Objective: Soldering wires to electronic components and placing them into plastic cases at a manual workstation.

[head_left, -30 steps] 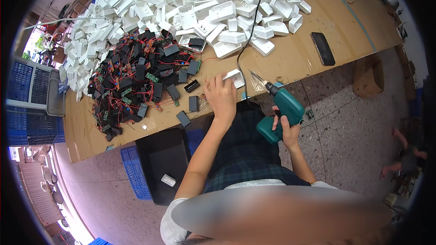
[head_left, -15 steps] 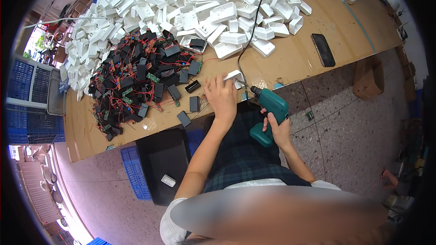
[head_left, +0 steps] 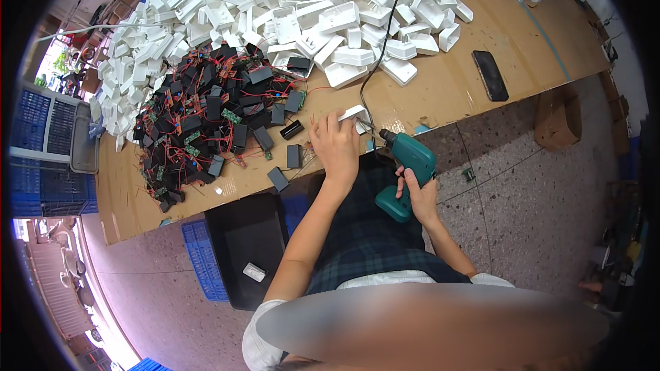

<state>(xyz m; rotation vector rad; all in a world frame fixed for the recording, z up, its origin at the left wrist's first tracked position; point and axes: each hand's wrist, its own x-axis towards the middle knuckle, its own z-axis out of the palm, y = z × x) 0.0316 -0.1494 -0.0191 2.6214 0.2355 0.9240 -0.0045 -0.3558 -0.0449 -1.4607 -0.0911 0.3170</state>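
The left hand (head_left: 335,148) presses a white plastic case (head_left: 355,115) onto the counter (head_left: 447,89), its grip clasping it. The right hand (head_left: 416,192) has its grip clenched around a teal electric screwdriver (head_left: 407,168).

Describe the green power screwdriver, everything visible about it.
The green power screwdriver is a pistol-shaped tool with a teal, plastic-looking body, a dark nose and a thin bit aimed up-left at the white casing under the left hand. The right hand grips its handle, whose wide foot points down. It hangs at the wooden table's near edge.
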